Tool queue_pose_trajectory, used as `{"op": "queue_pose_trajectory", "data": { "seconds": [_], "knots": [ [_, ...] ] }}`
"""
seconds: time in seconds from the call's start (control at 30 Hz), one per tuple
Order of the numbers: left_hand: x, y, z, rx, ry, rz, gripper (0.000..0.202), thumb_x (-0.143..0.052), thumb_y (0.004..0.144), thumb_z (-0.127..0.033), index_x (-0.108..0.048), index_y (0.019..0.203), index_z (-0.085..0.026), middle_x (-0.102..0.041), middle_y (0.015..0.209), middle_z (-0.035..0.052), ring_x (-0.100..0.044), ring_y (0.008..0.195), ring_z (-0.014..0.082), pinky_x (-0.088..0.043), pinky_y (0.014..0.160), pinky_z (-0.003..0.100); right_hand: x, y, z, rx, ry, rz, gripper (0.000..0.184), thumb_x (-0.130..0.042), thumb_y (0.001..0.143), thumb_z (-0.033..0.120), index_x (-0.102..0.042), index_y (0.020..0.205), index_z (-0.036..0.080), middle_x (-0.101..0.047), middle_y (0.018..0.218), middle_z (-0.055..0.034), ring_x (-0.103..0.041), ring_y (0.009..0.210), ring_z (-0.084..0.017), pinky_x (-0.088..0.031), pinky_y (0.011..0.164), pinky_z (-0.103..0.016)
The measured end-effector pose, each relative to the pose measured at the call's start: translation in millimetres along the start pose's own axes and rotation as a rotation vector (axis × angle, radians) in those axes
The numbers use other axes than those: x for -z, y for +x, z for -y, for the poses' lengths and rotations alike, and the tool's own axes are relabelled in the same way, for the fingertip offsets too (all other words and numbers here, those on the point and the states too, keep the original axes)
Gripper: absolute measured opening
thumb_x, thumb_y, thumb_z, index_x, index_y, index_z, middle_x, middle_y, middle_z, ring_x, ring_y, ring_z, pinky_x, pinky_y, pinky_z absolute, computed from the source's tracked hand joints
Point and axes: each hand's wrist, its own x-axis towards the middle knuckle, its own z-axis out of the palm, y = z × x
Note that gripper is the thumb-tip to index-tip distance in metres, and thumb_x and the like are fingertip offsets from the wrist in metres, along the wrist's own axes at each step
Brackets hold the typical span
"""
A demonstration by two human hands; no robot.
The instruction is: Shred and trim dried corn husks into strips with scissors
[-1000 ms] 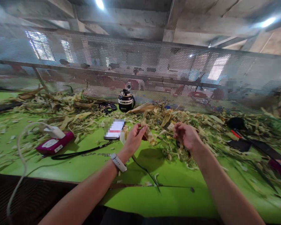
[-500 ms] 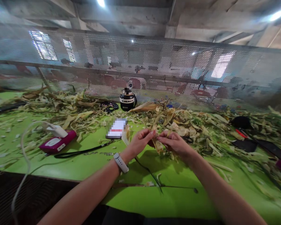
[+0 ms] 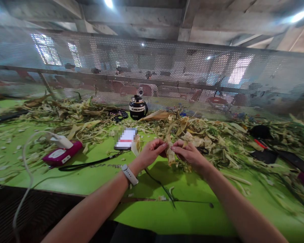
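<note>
A pale, dry corn husk piece [image 3: 170, 157] is pinched between my two hands over the green tabletop [image 3: 187, 212]. My left hand [image 3: 152, 152], with a light watch on its wrist, closes thumb and forefinger on the husk's left edge. From the other side my right hand [image 3: 187, 154] pinches it, fingers curled. The husk hangs down between the fingertips; its upper part blends into the pile of husks [image 3: 212, 138] behind. Just left of my left hand stands another pale husk strip [image 3: 136, 147]. A long dark-green leaf strip [image 3: 162, 185] lies below the hands.
Behind stands a black bottle [image 3: 137, 108] in front of a perforated metal screen [image 3: 162, 60]. A phone [image 3: 126, 138] with a black strap lies left of the hands. Further left is a magenta power strip [image 3: 63, 154] with a white charger and cable. Dark items lie at right.
Both hands stay almost in place, still pinching the husk. The fingertips and husk have shifted very slightly, with a little more of the husk showing between them.
</note>
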Motion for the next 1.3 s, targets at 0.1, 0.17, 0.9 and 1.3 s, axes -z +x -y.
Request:
{"op": "queue_pose_trajectory", "data": {
  "seconds": [0.1, 0.17, 0.9, 1.3],
  "knots": [
    [1.4, -0.2, 2.5, -0.05, 0.046, 0.04, 0.032, -0.061, 0.073, -0.047, -0.055, 0.07, -0.015, -0.053, 0.061, -0.0024, -0.051, 0.056, 0.0087, -0.045, 0.056, 0.023, 3.8, 1.0, -1.6, 0.059, -0.105, 0.008, 0.028, -0.058, 0.076, 0.04, -0.053, 0.063, 0.016, -0.042, 0.052, 0.0054, -0.034, 0.048, -0.007, -0.023, 0.045, -0.022],
    [1.8, -0.3, 3.0, -0.061, 0.072, 0.051, 0.032, -0.06, 0.074, -0.047, -0.055, 0.071, -0.015, -0.053, 0.061, -0.0021, -0.05, 0.056, 0.009, -0.045, 0.056, 0.023, 6.9, 1.9, -2.7, 0.109, -0.189, 0.035, 0.028, -0.058, 0.076, 0.04, -0.054, 0.063, 0.015, -0.044, 0.055, 0.0043, -0.037, 0.052, -0.008, -0.027, 0.048, -0.022],
    [-3.6, -7.3, 4.2, -0.412, 0.725, 0.15, 0.013, -0.045, 0.083, -0.025, -0.052, 0.073, -0.02, -0.055, 0.067, 0.003, -0.046, 0.059, 0.0143, -0.034, 0.057, 0.026, -0.4, 2.8, -10.4, 0.269, -0.606, -0.02, 0.014, -0.052, 0.071, 0.018, -0.047, 0.059, 0.019, -0.049, 0.054, 0.0014, -0.04, 0.05, -0.011, -0.029, 0.052, -0.024],
    [2.6, -15.0, -30.4, -0.404, 0.008, -0.35, 0.023, -0.052, 0.084, -0.037, -0.051, 0.071, -0.018, -0.048, 0.063, -0.0022, -0.043, 0.055, 0.0077, -0.037, 0.052, 0.019, 98.9, 21.6, -25.2, -0.035, -0.074, -0.928, 0.019, -0.054, 0.063, 0.025, -0.044, 0.047, 0.021, -0.037, 0.035, 0.0063, -0.026, 0.035, -0.007, -0.017, 0.035, -0.022]
  ]
}}
